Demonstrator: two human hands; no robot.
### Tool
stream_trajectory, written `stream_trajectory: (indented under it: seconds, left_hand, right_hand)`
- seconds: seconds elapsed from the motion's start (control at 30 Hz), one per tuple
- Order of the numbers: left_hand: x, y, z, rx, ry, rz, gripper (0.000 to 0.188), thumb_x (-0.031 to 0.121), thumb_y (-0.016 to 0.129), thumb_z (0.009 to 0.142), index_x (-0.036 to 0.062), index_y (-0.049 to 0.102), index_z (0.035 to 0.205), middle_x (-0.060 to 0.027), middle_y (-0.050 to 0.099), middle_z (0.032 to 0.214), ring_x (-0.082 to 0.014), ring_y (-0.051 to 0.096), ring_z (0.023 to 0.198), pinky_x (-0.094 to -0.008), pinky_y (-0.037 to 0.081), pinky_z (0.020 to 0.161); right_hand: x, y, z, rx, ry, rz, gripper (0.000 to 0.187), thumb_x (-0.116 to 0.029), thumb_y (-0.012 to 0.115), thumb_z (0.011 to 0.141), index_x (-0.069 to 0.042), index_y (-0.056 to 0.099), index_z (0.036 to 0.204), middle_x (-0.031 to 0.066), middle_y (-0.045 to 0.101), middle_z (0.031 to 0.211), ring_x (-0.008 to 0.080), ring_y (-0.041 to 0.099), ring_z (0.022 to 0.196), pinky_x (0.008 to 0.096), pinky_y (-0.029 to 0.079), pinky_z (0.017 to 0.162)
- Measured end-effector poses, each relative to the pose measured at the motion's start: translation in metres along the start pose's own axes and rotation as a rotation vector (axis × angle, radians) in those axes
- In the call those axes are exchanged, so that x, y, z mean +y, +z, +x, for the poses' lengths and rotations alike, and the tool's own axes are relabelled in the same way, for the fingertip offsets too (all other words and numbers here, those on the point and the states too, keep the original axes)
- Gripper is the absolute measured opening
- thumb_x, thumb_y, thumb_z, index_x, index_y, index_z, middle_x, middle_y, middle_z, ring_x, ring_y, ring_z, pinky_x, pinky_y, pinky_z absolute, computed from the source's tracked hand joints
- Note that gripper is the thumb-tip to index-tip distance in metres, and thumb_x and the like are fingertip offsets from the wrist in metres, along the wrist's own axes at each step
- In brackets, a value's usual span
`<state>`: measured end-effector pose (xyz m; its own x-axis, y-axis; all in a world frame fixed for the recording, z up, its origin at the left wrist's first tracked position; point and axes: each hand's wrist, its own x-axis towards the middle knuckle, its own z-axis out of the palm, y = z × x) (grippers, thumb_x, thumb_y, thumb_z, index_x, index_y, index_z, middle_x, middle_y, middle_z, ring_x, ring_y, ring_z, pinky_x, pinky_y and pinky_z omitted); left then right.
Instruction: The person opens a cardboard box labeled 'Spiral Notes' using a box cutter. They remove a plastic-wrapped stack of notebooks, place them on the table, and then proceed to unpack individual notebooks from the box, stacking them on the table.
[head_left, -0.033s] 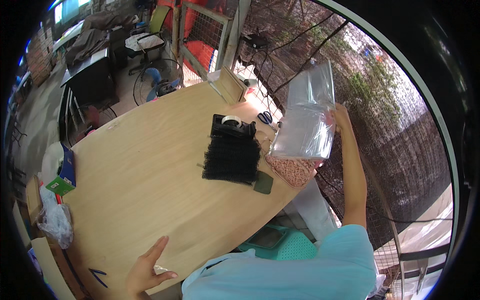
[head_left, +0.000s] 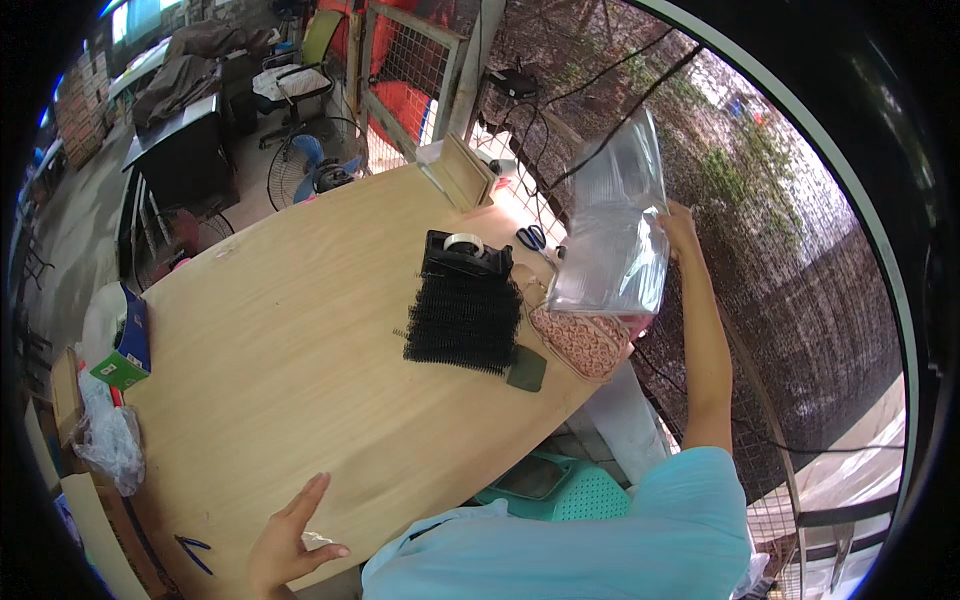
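Right of the black coil bundle (head_left: 462, 318), the right hand (head_left: 680, 234) is closed on the edge of the clear plastic sheets (head_left: 608, 245), which partly cover a patterned pouch (head_left: 580, 340). Left of the bundle and nearer the person, the left hand (head_left: 288, 538) is spread wide, gripping nothing.

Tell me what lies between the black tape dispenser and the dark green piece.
A bundle of black toothed strips lies between the tape dispenser and the green piece, as the head view shows.
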<state>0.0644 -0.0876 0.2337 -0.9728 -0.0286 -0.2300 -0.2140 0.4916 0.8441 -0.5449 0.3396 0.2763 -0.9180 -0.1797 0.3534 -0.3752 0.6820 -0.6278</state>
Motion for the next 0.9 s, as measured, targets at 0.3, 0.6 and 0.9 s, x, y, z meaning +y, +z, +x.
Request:
stream_trajectory:
  seconds: [0.3, 0.6, 0.9]
  left_hand:
    - [0.008, -0.021, -0.029, 0.219, -0.247, -0.038, 0.083, 0.026, 0.072, 0.070, 0.0010, 0.033, 0.139, -0.0196, 0.038, 0.141, -0.0298, 0.034, 0.133, -0.0376, 0.028, 0.108]
    - [0.004, -0.026, -0.017, 0.226, -0.326, -0.075, 0.082, 0.023, 0.072, 0.070, 0.0024, 0.033, 0.139, -0.0195, 0.037, 0.141, -0.0309, 0.034, 0.132, -0.0380, 0.028, 0.108]
    - [-0.007, -0.029, -0.045, 0.256, -0.361, -0.037, 0.083, 0.033, 0.070, 0.073, 0.0004, 0.033, 0.139, -0.0199, 0.036, 0.142, -0.0309, 0.033, 0.133, -0.0382, 0.027, 0.108]
  right_hand:
    - [-0.029, -0.026, 0.121, -0.441, 0.026, -0.503, 0.029, -0.021, 0.061, 0.077, 0.002, 0.066, 0.093, 0.0133, 0.066, 0.075, 0.0208, 0.062, 0.073, 0.0364, 0.046, 0.065]
    - [-0.100, -0.042, 0.090, -0.750, -0.248, -0.951, 0.020, 0.004, 0.054, 0.062, -0.003, 0.066, 0.077, 0.0152, 0.064, 0.072, 0.0225, 0.060, 0.061, 0.0374, 0.047, 0.060]
    - [-0.224, -0.027, -0.063, -0.579, -0.269, -1.214, 0.033, 0.002, 0.058, 0.061, -0.012, 0.072, 0.088, 0.0184, 0.065, 0.082, 0.0345, 0.063, 0.080, 0.0405, 0.051, 0.070]
